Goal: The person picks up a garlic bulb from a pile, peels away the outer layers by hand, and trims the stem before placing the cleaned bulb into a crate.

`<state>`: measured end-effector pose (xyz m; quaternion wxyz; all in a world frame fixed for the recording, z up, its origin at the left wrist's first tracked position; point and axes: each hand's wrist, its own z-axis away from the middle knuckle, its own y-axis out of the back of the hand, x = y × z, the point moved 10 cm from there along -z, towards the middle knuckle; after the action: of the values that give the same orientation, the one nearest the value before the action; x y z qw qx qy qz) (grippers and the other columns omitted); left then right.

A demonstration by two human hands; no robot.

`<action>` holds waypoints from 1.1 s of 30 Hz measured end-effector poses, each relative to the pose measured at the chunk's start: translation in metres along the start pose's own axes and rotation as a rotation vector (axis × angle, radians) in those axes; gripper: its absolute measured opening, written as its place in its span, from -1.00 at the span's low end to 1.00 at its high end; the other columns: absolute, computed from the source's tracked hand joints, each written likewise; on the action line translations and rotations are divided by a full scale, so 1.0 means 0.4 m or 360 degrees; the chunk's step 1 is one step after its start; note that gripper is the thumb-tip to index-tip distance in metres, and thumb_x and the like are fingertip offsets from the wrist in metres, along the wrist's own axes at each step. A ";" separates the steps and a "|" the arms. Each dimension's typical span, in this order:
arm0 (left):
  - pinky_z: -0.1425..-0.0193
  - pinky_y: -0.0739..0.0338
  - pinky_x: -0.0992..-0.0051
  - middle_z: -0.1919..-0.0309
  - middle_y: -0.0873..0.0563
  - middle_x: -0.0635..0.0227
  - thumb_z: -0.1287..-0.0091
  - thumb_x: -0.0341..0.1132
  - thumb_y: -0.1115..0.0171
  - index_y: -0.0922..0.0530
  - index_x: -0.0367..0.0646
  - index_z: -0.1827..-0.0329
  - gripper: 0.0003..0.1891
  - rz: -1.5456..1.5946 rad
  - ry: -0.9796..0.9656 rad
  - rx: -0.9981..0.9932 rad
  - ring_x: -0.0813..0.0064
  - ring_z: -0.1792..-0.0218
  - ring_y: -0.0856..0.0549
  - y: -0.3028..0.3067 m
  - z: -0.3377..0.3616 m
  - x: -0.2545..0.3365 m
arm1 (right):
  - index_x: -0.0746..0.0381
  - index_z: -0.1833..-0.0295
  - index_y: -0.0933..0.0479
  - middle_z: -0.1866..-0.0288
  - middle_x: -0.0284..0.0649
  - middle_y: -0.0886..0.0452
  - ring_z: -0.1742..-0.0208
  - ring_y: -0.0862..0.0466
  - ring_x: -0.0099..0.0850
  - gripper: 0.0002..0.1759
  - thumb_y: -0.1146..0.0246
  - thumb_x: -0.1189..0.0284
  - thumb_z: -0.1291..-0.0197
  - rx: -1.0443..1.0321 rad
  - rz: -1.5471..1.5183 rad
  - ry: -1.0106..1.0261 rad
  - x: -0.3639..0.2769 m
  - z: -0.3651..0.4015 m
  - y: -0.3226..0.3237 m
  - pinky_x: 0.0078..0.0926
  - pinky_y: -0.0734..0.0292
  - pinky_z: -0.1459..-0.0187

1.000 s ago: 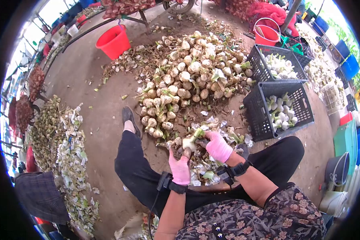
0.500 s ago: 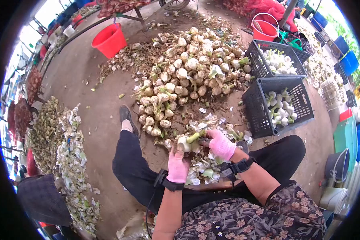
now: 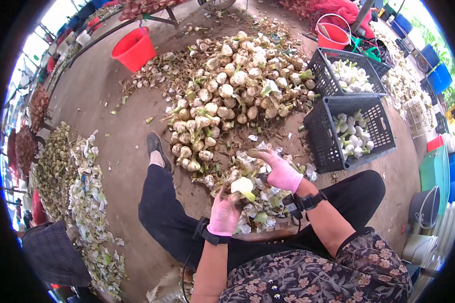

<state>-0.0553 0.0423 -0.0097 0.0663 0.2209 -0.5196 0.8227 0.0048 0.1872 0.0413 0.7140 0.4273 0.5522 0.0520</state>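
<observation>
My left hand, in a pink glove with bare fingertips, holds a white garlic bulb whose short green stem points down to the right. My right hand, also in pink, is just right of the bulb and apart from it. Its index finger stretches out to the left, while the other fingers curl round a dark object that is too hidden to name. Under both hands lie loose peeled skins. Beyond them rises a large heap of unpeeled garlic.
Two black crates, a nearer one and a farther one, hold cleaned bulbs at the right. Red buckets stand beyond the heap. Skins and small bulbs cover the left floor. Dark cloth is at lower left.
The bulb has turned, its stem now pointing down instead of up towards my right hand. My right hand has moved off the stem and its index finger has extended.
</observation>
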 end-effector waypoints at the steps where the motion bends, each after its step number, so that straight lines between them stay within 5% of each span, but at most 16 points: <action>1: -0.14 -0.54 0.32 -0.07 -0.56 0.18 -0.26 -0.45 -0.15 -0.34 -0.30 -0.22 -0.55 -0.0080 -0.0081 0.0023 0.28 -0.04 -0.60 0.007 0.000 0.008 | 0.19 -0.24 -0.40 -0.19 -0.09 -0.48 -0.18 -0.50 -0.24 -0.37 -0.26 0.61 0.07 -0.0077 -0.0269 0.0046 -0.028 0.003 0.007 -0.33 -0.44 -0.17; 6: -0.10 -0.54 0.38 0.02 -0.59 0.21 -0.27 -0.42 -0.14 -0.35 -0.31 -0.19 -0.58 -0.0265 -0.0062 0.0115 0.37 0.01 -0.62 -0.018 -0.004 0.015 | 0.26 0.08 -0.61 0.19 -0.15 -0.67 0.10 -0.65 -0.26 -0.64 -0.23 0.65 0.09 -0.0209 -0.0485 0.0193 -0.120 0.010 0.005 -0.43 -0.51 0.00; 11: -0.11 -0.53 0.42 0.05 -0.60 0.22 -0.31 -0.41 -0.12 -0.37 -0.32 -0.14 -0.64 -0.0180 -0.0088 0.0109 0.39 0.05 -0.63 0.004 -0.001 0.015 | 0.21 0.11 -0.62 0.29 -0.15 -0.64 0.17 -0.64 -0.19 -0.58 -0.16 0.70 0.18 -0.0113 -0.0298 0.0244 -0.151 0.027 -0.001 -0.37 -0.52 0.10; 15: -0.12 -0.53 0.43 0.06 -0.60 0.21 -0.31 -0.41 -0.12 -0.37 -0.32 -0.14 -0.64 -0.0052 -0.0086 0.0115 0.38 0.05 -0.63 0.005 -0.002 0.018 | 0.20 0.27 -0.61 0.37 -0.15 -0.60 0.24 -0.62 -0.14 -0.73 -0.17 0.63 0.17 -0.0040 0.0140 0.0286 -0.179 0.033 -0.013 -0.33 -0.51 0.23; 21: 0.05 -0.62 0.34 0.07 -0.62 0.24 -0.25 -0.31 -0.23 -0.36 -0.19 -0.20 -0.54 0.0098 0.0315 0.0064 0.37 0.11 -0.67 0.005 0.021 -0.045 | 0.24 0.27 -0.55 0.31 -0.03 -0.63 0.22 -0.64 -0.07 -0.84 -0.21 0.39 -0.06 -0.0024 0.0046 -0.0202 -0.023 -0.019 -0.041 -0.21 -0.53 0.16; 23: 0.03 -0.62 0.33 0.05 -0.62 0.24 -0.22 -0.23 -0.29 -0.34 -0.19 -0.22 -0.47 -0.0036 0.0316 -0.0006 0.38 0.11 -0.67 -0.007 0.032 -0.042 | 0.23 0.24 -0.55 0.26 0.00 -0.62 0.17 -0.63 -0.04 -0.83 -0.19 0.42 -0.04 -0.0054 0.0431 -0.0395 0.120 -0.038 -0.080 -0.19 -0.52 0.12; 25: 0.03 -0.62 0.36 0.05 -0.62 0.26 -0.21 -0.21 -0.31 -0.34 -0.20 -0.21 -0.45 -0.0131 0.0191 -0.0083 0.39 0.11 -0.67 -0.014 0.020 -0.011 | 0.17 0.04 -0.56 0.05 -0.01 -0.57 -0.05 -0.55 -0.07 -0.61 -0.12 0.58 0.06 -0.0302 0.0367 -0.0386 0.180 -0.016 -0.113 -0.26 -0.46 -0.06; 30: 0.02 -0.58 0.54 0.04 -0.61 0.27 -0.16 -0.24 -0.39 -0.35 -0.28 -0.18 -0.41 -0.0336 -0.0075 0.0015 0.45 0.10 -0.66 0.027 -0.010 0.009 | 0.14 -0.20 -0.45 -0.22 -0.09 -0.39 -0.23 -0.42 -0.11 -0.33 -0.13 0.70 0.17 -0.0287 -0.0069 0.0015 -0.029 0.019 -0.064 -0.33 -0.36 -0.22; 33: 0.07 -0.51 0.63 0.08 -0.61 0.29 -0.17 -0.34 -0.39 -0.36 -0.36 -0.16 -0.45 -0.0854 -0.0161 0.0446 0.59 0.16 -0.60 0.106 -0.035 0.026 | 0.13 -0.27 -0.39 -0.24 -0.07 -0.40 -0.18 -0.49 -0.15 -0.32 -0.22 0.64 0.09 -0.0473 -0.0388 0.0197 -0.140 0.035 -0.071 -0.38 -0.42 -0.15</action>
<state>-0.0830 0.0344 -0.0452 0.2241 0.3979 -0.3267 0.8274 -0.0164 0.1310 0.0643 0.7349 0.2432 0.6289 0.0722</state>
